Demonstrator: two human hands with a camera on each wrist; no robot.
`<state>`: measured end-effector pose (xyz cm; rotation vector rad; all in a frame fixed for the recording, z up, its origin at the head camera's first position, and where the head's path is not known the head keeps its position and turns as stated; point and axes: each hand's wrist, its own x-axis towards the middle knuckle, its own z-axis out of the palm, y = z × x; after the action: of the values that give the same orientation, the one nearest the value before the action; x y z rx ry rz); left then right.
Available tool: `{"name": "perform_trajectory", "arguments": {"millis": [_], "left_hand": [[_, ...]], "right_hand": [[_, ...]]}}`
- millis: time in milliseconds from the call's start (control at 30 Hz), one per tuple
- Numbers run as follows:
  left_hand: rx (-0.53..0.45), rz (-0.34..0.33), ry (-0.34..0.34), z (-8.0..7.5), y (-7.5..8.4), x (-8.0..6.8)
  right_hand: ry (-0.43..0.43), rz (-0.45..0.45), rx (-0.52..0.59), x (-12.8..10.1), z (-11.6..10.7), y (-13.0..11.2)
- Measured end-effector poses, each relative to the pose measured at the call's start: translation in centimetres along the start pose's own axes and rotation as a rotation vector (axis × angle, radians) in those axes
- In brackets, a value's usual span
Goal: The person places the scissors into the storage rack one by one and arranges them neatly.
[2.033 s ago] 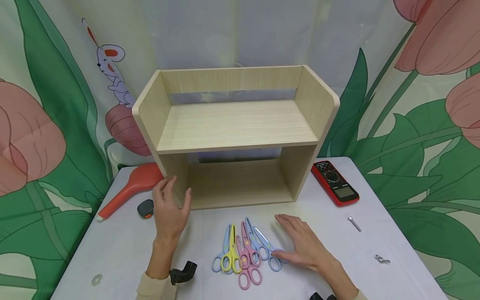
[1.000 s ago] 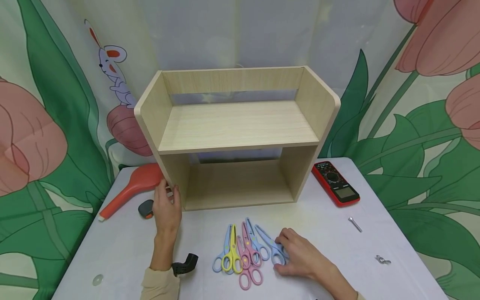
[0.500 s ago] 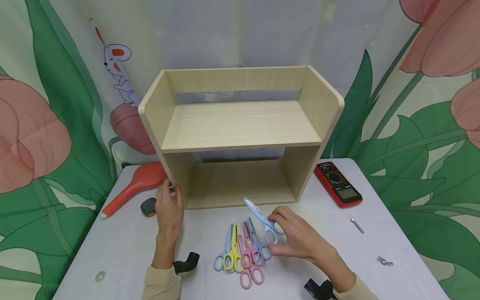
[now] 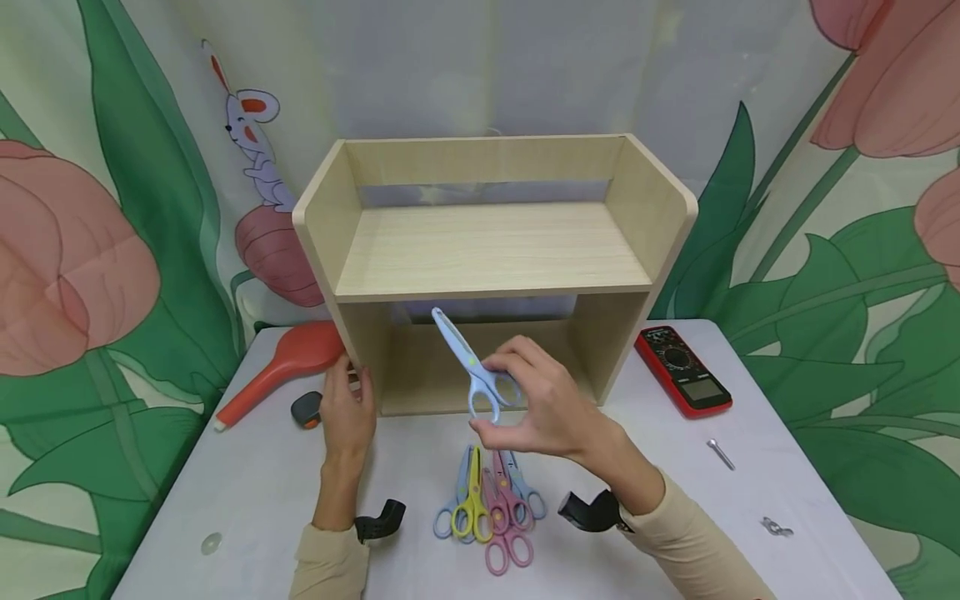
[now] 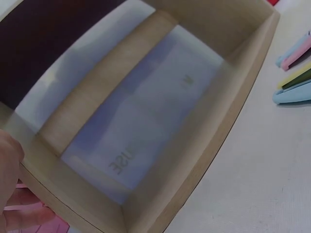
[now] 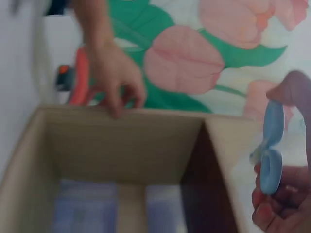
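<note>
In the head view my right hand (image 4: 551, 404) pinches a pair of light blue scissors (image 4: 467, 360) by its handle loops, blades pointing up and left, in front of the lower compartment of a wooden desk shelf (image 4: 495, 250). The right wrist view shows the loops of these scissors (image 6: 273, 145) between thumb and fingers. My left hand (image 4: 348, 412) grips the front edge of the shelf's left side panel; in the left wrist view its thumb lies inside and its fingers outside the panel (image 5: 73, 194). Below the right hand lies a cluster of blue, yellow and pink scissors (image 4: 487, 508).
A red paddle-like tool (image 4: 288, 358) and a small dark tape measure (image 4: 307, 409) lie left of the shelf. To the right are a red multimeter (image 4: 682, 371), a bolt (image 4: 721, 454) and a small metal piece (image 4: 776, 527). A clear disc (image 4: 212, 543) lies at front left.
My right hand has taken the rightmost blue scissors from the cluster, lifted them and carried them left toward the shelf. My left hand has taken hold of the shelf's left panel.
</note>
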<state>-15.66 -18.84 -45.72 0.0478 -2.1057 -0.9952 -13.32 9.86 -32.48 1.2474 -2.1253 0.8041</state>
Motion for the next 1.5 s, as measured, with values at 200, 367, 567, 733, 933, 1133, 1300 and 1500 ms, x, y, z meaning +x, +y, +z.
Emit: {"name": "perform_trajectory", "arguments": {"millis": [200,367,567,733,933,1133,1300,1500], "left_hand": [[0.007,-0.005,-0.02,0.3,0.0,0.1],[0.017,-0.003,-0.017,0.3,0.0,0.1],[0.031,-0.016,-0.042,0.3,0.0,0.0],[0.032,-0.002,-0.046,0.1,0.0,-0.2],[0.027,0.008,-0.039,0.0,0.1,-0.2],[0.028,0.008,-0.028,-0.1,0.0,0.0],[0.03,0.0,-0.026,-0.3,0.0,0.1],[0.033,-0.01,-0.042,-0.3,-0.1,0.1]], "right_hand": [[0.093,0.038,-0.036,5.2,0.7,0.0],[0.104,0.058,-0.173,9.1,2.7,0.5],[0.056,0.165,-0.28,12.6,5.1,1.0],[-0.025,0.266,-0.306,14.4,6.3,1.3],[-0.132,0.359,-0.283,15.5,6.7,1.1],[-0.211,0.384,-0.274,16.1,6.8,0.8],[-0.244,0.395,-0.246,16.8,7.1,0.5],[-0.229,0.391,-0.236,16.9,7.4,0.4]]}}
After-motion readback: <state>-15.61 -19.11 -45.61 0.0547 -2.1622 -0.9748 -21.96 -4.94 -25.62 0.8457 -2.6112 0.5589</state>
